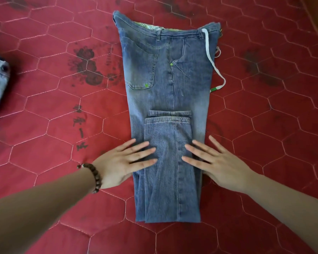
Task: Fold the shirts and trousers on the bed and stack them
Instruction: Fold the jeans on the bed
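My left hand [125,162] and right hand [215,160] lie flat, fingers spread, pressing the folded-up legs of the jeans [169,99] on the red bed [53,107]. I judge the denim heavy, soft, not slippery; I would take it at the near fold.

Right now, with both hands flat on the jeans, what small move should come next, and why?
Probably lift the near folded edge and fold the jeans once more toward the waistband. The leg hems lie only about halfway up, so the bundle is long. The left hand and right hand rest open on the cloth, gripping nothing. The white drawstring trails onto the red bedcover and could be tucked in.
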Demonstrator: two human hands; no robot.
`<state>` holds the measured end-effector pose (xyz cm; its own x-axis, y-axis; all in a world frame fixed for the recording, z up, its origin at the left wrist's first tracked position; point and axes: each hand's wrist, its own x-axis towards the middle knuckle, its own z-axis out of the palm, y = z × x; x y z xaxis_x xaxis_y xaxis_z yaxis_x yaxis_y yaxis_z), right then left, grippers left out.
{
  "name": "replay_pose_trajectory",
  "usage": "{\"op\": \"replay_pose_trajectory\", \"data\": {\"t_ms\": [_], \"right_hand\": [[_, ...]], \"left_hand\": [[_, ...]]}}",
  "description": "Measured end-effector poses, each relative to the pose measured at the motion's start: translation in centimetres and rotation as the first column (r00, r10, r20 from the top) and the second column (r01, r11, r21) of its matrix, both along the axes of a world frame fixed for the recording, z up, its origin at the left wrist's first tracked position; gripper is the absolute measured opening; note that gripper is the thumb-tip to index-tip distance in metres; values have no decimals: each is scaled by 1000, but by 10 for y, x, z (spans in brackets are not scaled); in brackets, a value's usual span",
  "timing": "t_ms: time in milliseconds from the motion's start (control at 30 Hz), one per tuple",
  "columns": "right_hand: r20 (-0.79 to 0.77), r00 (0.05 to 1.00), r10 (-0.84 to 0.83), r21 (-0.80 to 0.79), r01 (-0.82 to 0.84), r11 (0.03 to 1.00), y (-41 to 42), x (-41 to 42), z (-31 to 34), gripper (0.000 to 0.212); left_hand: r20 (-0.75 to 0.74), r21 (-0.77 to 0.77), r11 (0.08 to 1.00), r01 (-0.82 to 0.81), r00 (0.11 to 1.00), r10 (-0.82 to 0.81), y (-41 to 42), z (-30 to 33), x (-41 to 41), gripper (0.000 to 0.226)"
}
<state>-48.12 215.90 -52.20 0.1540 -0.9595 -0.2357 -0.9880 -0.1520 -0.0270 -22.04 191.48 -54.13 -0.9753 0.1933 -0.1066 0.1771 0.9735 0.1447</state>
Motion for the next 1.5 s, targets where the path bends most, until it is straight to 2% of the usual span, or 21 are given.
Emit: {"op": "replay_pose_trajectory", "data": {"t_ms": [133, 200, 233, 300, 367, 400, 433, 500, 567, 600, 700, 833, 933, 1033, 1100, 1133, 1200, 1233, 1300, 1400, 1500], "right_hand": [[43, 999, -29, 73, 26, 997, -10, 9, -2, 73], [234, 962, -140, 107, 117, 987, -12, 12, 5, 71], [380, 894, -238, 181, 181, 967, -15, 15, 14, 71], [584, 641, -498, 408, 298, 863, -22, 16, 37, 58], [635, 379, -674, 526, 427, 736, -37, 9, 63, 13], [683, 271, -679, 492, 516, 701, -49, 3, 68, 32], [701, 178, -691, 477, 602, 640, -62, -4, 72, 51], [750, -94, -655, 521, 694, 497, -92, -16, 67, 46], [713, -314, -627, 628, 684, 371, -117, -20, 55, 39], [674, -337, -658, 649, 696, 308, -123, -21, 44, 38], [643, -230, -731, 576, 775, 262, -133, -23, 37, 24], [774, -177, -608, 433, 848, 306, -143, -30, 41, 19], [646, -40, -763, 410, 861, 301, -146, -22, 23, 23], [512, -31, -859, 446, 864, 234, -152, -22, 25, 33], [424, 46, -905, 376, 900, 221, -155, -23, 35, 29], [389, 149, -909, 232, 939, 253, -156, -24, 39, 27], [325, 444, -835, -168, 896, 411, -164, -21, 44, 39], [304, 583, -754, -281, 811, 513, -172, -20, 42, 48], [229, 753, -617, -286, 658, 697, -188, -18, 31, 58], [154, 764, -626, -99, 642, 760, -189, -10, 2, 62], [173, 726, -665, -33, 679, 733, -185, -8, -11, 65]], "left_hand": [[103, 112, 987, -116, 989, 105, 8, -2, -10, 72], [90, 249, 948, -196, 980, 179, 13, 5, -12, 59], [131, 348, 900, -261, 964, 229, 17, 12, -14, 56], [371, 541, 684, -489, 869, 328, 16, 35, -18, 56], [496, 695, 335, -636, 762, 417, 7, 62, -32, 31], [491, 724, 219, -654, 711, 503, -1, 71, -45, 15], [481, 733, 128, -669, 641, 597, -10, 78, -62, 38], [582, 702, -130, -701, 459, 672, -27, 79, -92, 63], [718, 641, -399, -656, 328, 614, -34, 67, -118, 49], [737, 613, -411, -675, 300, 606, -35, 60, -127, 42], [578, 625, -173, -762, 302, 758, -37, 51, -132, 27], [445, 701, -149, -697, 264, 856, -46, 49, -136, 31], [459, 509, -72, -858, 199, 866, -38, 24, -134, 37], [472, 413, -87, -907, 132, 872, -35, 20, -135, 36], [331, 332, -28, -943, 89, 939, -36, 33, -136, 29], [174, 324, 44, -945, 105, 979, -37, 40, -138, 25], [-139, 330, 292, -897, 260, 956, -37, 47, -148, 30], [-213, 308, 425, -851, 373, 903, -37, 45, -157, 36], [-161, 234, 581, -780, 558, 814, -36, 36, -172, 55], [48, 151, 613, -776, 625, 779, -32, 11, -172, 64], [45, 150, 627, -765, 639, 768, -29, -6, -161, 59]]}}
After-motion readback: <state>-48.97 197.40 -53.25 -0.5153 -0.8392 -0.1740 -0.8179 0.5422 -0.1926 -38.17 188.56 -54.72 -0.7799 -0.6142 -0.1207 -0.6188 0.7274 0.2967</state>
